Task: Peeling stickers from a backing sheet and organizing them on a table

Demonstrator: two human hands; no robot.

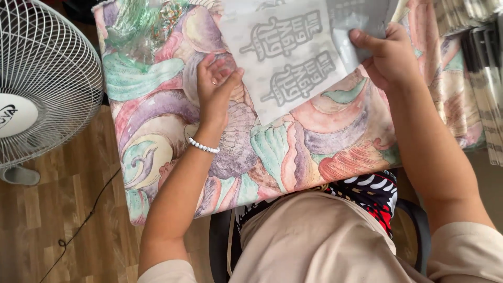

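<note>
Right hand (385, 55) pinches the tilted printed sheet (285, 55), long axis up-left; left hand (215, 86) rests flat, open.

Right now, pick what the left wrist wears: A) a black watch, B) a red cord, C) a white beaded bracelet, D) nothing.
C: a white beaded bracelet circles the wrist just below the left hand, whose fingers rest at the edge of the grey printed sheet on the patterned cloth.

Pastel shell-patterned cloth (293, 141); white sheet (285, 57), grey motifs.
</note>
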